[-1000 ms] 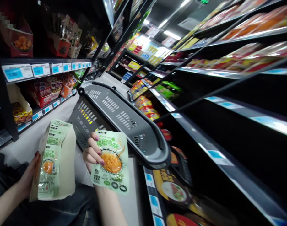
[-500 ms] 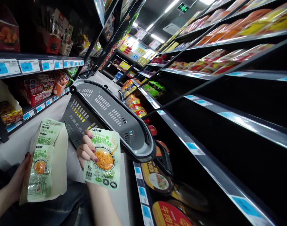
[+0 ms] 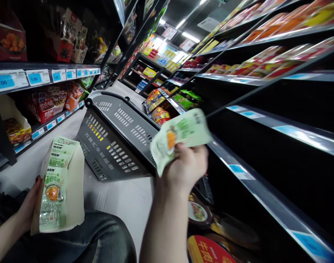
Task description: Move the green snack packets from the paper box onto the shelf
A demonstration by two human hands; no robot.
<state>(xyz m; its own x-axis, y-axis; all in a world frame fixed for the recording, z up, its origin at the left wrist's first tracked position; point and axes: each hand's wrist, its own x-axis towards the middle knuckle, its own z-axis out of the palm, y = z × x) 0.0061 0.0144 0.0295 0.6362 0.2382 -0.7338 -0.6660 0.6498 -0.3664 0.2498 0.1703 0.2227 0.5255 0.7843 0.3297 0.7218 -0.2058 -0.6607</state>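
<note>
My left hand [image 3: 31, 204] grips a cardboard display box [image 3: 75, 186] at its left side, above my leg. Inside the box stand several pale green snack packets [image 3: 52, 201], overlapping one another. In my right hand [image 3: 187, 164] is a single pale green snack packet [image 3: 180, 133] of the same look, pinched near its lower edge; it is tilted, bent and slightly blurred. That hand is raised at the right of centre, in front of the far end of a grey shopping basket [image 3: 109, 146], which stands on the floor.
On the left, a shelf [image 3: 41, 65] with price labels carries boxed snacks [image 3: 43, 106]. Shelves [image 3: 238, 168] run along the right, bagged goods [image 3: 246, 65] on the upper ones. Round packaged food bowls [image 3: 208, 252] sit low at the right.
My right hand has swung up and to the right with its packet, which has turned from upright to slanting. My left hand and the box have stayed nearly where they were.
</note>
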